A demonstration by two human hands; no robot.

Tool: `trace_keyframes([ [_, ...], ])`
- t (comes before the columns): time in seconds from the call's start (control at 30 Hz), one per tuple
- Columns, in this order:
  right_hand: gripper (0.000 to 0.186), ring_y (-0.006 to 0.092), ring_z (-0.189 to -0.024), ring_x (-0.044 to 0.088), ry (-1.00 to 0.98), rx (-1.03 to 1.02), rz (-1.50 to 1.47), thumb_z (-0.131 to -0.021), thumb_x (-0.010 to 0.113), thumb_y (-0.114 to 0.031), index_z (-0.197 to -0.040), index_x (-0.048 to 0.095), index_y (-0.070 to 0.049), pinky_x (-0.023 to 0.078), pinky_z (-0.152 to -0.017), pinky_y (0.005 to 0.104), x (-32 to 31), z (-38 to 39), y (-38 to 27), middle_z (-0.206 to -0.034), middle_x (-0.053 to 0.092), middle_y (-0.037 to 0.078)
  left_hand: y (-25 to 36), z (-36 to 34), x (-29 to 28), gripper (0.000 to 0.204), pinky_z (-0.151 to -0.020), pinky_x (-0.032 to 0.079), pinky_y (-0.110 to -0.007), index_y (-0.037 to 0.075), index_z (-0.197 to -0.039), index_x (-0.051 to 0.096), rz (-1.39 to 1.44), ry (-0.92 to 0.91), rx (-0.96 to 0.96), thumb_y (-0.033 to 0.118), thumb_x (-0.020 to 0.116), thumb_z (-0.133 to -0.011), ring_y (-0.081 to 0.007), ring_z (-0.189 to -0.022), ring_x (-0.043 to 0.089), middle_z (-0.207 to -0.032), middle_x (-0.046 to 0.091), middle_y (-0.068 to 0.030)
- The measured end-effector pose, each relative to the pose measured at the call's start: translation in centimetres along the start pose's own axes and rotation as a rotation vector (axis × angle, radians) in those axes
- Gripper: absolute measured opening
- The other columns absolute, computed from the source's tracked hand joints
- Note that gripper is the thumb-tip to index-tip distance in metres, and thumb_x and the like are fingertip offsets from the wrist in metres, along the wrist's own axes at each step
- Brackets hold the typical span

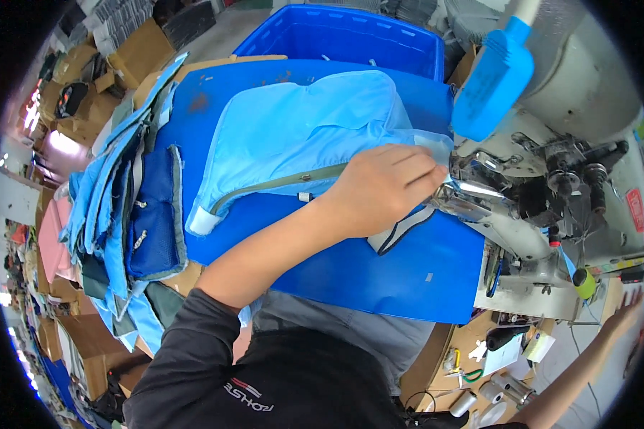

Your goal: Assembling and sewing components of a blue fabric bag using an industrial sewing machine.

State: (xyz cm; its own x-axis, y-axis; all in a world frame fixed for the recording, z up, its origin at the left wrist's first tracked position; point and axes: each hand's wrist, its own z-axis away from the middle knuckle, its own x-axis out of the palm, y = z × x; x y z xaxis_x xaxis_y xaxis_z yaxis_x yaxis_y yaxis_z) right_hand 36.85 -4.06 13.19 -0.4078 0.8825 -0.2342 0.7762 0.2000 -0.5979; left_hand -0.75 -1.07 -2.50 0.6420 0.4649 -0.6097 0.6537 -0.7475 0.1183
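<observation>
Black shirt point(322, 368) nearest; left hand point(390, 187) gripping light-blue bag point(300, 118); right hand point(625, 313) splayed

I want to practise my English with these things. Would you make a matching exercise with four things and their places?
1. left hand
2. right hand
3. blue plastic bin
4. dark-blue zippered panel

A. beyond the far edge of the blue work surface
B. at the far right, away from the light-blue fabric bag
C. to the left of that bag
D. on that bag's right end, beside the sewing machine

Pairs: 1-D, 2-B, 3-A, 4-C
</observation>
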Motion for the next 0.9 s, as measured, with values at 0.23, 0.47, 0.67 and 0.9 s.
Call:
trace_keyframes([
  [0.23, 0.046, 0.0328, -0.128, 0.048, -0.457, -0.533, 0.283, -0.088, 0.065, -0.004, -0.131, 0.052, 0.004, 0.035, -0.109, 0.0437, -0.3, 10.1, 1.1, -0.136, 0.052, 0.020, 1.0, 7.2, -2.8, 0.077, -0.106, 0.036, -0.053, 0.011, -0.141, 0.046, -0.542, -0.147, -0.542, 0.012, 0.080, -0.072, -0.0385, -0.129, 0.045, -0.137, 0.048, -0.0230],
  [0.47, 0.049, 0.0356, -0.131, 0.045, -0.316, -0.487, 0.187, -0.088, 0.066, -0.003, -0.133, 0.048, 0.003, 0.033, -0.110, 0.0471, 4.2, 12.1, 0.5, -0.137, 0.050, 0.022, -2.4, 8.3, -10.1, 0.051, -0.075, 0.053, -0.044, 0.011, -0.126, 0.058, -0.452, -0.476, -0.594, 0.002, 0.063, -0.076, -0.0376, -0.094, 0.066, -0.109, 0.067, -0.0156],
  [0.67, 0.102, 0.0451, -0.132, 0.040, -1.257, -0.158, -0.352, -0.062, 0.092, -0.033, -0.138, 0.036, 0.007, 0.034, -0.111, 0.0482, 4.9, 22.1, -4.4, -0.142, 0.040, 0.027, -4.2, -4.5, -20.6, 0.055, -0.090, 0.052, -0.038, 0.006, -0.138, 0.052, 0.291, -1.166, -0.549, 0.023, 0.071, -0.089, -0.0308, -0.106, 0.066, -0.119, 0.067, -0.0179],
  [0.9, 0.070, 0.0344, -0.103, 0.060, -1.697, 0.072, -0.558, -0.077, 0.085, -0.024, -0.125, 0.043, 0.005, 0.051, -0.079, 0.0443, 7.3, 25.5, -5.9, -0.116, 0.060, 0.025, -10.3, -3.7, -18.1, 0.093, -0.105, 0.043, -0.037, -0.002, -0.146, 0.039, 0.424, -1.483, -0.788, 0.046, 0.081, -0.078, -0.0282, -0.123, 0.055, -0.137, 0.055, -0.0188],
])
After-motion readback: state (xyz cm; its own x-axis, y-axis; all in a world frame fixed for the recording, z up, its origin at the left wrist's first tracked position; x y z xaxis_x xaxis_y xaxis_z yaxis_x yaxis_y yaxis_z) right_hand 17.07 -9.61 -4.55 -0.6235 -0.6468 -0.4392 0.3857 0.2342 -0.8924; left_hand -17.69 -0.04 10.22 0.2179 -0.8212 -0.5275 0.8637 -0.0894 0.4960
